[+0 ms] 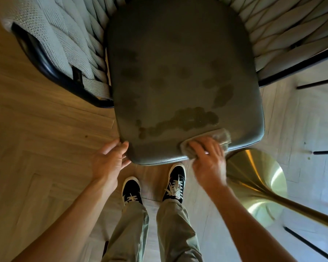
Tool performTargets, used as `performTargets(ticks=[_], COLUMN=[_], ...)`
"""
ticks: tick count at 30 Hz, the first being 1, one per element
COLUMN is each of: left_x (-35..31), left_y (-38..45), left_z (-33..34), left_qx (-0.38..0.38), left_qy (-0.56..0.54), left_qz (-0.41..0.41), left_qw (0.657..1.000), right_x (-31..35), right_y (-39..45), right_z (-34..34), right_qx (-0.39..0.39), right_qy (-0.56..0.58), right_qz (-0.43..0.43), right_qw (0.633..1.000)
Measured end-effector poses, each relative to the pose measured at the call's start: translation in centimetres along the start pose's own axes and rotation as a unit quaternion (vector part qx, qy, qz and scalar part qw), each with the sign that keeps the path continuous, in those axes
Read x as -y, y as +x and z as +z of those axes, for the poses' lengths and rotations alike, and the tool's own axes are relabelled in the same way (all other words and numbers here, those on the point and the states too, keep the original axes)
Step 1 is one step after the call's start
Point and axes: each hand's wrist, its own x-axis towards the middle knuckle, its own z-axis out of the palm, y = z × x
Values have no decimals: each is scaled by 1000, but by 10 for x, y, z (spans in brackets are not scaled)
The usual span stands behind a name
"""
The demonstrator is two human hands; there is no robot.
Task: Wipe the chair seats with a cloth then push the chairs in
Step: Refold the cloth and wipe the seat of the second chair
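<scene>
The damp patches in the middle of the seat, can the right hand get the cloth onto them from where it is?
Probably yes: the right hand presses the cloth at the seat's front edge, with nothing lying between.

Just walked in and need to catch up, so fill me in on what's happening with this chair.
A person is standing over a chair, wiping its dark seat cushion. The right hand presses a grey cloth against the front edge of the seat, while the left hand steadies the cushion's front left corner. Damp patches from the cloth show across the cushion. The chair is not yet pushed in. A brass stand sits just to the right.
</scene>
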Motion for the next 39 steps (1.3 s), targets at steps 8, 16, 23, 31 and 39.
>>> performTargets(ticks=[8,16,23,31,39], left_x=[5,4,-6,-14,-7], left_y=[16,18,16,9,18], left_z=[1,1,-3,-1,-2], left_qx=[-44,-30,-20,-6,-10], left_qy=[35,50,22,13,82], left_qz=[57,78,17,2,39], left_qw=[997,995,999,1000,996], right_x=[-131,-75,101,137,-24], right_y=[14,18,17,35,33], right_z=[-46,-22,48,53,-6], right_qx=[-75,-104,-12,44,-16], right_qy=[-4,9,111,91,6], right_qz=[154,123,11,-34,55], right_qw=[985,987,994,994,998])
